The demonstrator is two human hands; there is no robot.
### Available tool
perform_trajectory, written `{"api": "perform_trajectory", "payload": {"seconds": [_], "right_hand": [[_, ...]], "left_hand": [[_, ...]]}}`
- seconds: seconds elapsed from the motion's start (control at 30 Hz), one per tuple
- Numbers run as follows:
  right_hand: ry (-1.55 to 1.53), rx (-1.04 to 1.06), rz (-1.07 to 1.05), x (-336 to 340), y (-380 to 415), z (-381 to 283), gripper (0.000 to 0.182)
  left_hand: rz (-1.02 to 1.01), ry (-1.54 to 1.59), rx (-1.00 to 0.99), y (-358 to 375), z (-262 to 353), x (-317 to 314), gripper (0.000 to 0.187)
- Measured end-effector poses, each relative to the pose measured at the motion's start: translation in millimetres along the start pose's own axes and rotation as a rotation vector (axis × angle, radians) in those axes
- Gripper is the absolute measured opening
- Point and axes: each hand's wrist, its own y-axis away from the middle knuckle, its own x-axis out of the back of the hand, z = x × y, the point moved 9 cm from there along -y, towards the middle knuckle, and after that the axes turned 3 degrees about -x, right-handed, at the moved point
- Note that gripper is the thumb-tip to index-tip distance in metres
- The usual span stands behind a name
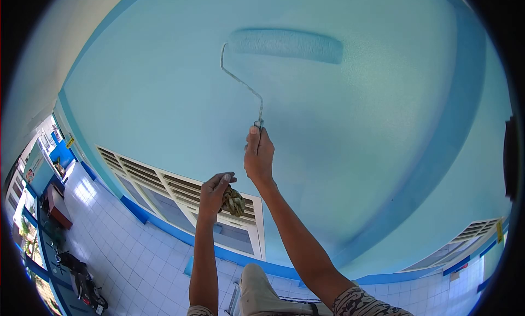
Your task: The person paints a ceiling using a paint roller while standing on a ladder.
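Sleeve (363,303) below R hand (260,156), closed on roller (287,45); L hand (213,193) curled w/ crumpled cloth (234,203). Prob. rolling wall (175,102); next calls for even pressure.

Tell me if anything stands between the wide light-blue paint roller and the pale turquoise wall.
Nothing visible does: the roller appears to touch the wall, and the crumpled olive-brown bundle hangs below it.

With our right hand (259,158) we grip a paint roller (287,44), its nap against the light-blue wall (158,97). In our left hand (210,200) we hold a crumpled rag (234,201) before a louvred window (147,176). Below spreads a tiled floor (131,250), with a motorcycle (83,280) at lower left.
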Motion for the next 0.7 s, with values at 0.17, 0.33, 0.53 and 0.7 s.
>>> {"api": "perform_trajectory", "payload": {"seconds": [0.17,0.33,0.53,0.7], "right_hand": [[-0.058,-0.046,-0.054,-11,-24,-24,0.042],[-0.003,-0.03,0.009,-2,18,22,0.041],[0.014,-0.186,0.02,12,111,107,0.036],[0.044,-0.315,0.03,25,189,163,0.035]], "left_hand": [[-0.002,0.078,0.173,57,-77,-3,0.033],[0.068,0.143,0.255,97,-121,-10,0.036],[0.123,0.125,0.353,115,-139,-1,0.039],[0.119,0.085,0.337,130,-178,7,0.039]]}}
